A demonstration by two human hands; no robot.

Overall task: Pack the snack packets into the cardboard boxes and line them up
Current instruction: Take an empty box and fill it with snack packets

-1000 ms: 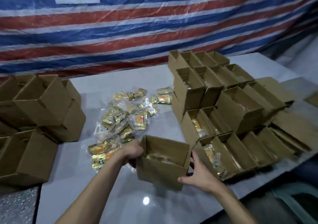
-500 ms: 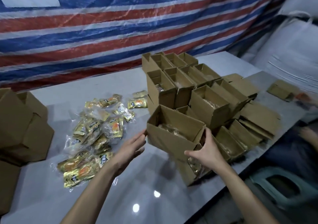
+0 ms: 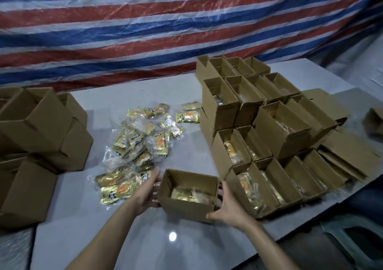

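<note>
Your left hand [image 3: 148, 193] and right hand [image 3: 227, 206] press flat, fingers spread, against opposite sides of an open box [image 3: 186, 204] that sits on the table [image 3: 124, 238], gold packets lying in its bottom. Left of it, touching your left hand, is a loose heap of packets [image 3: 134, 145]. To the right, filled boxes [image 3: 269, 145] stand in rows, and empty boxes [image 3: 37, 137] are stacked at far left.
</note>
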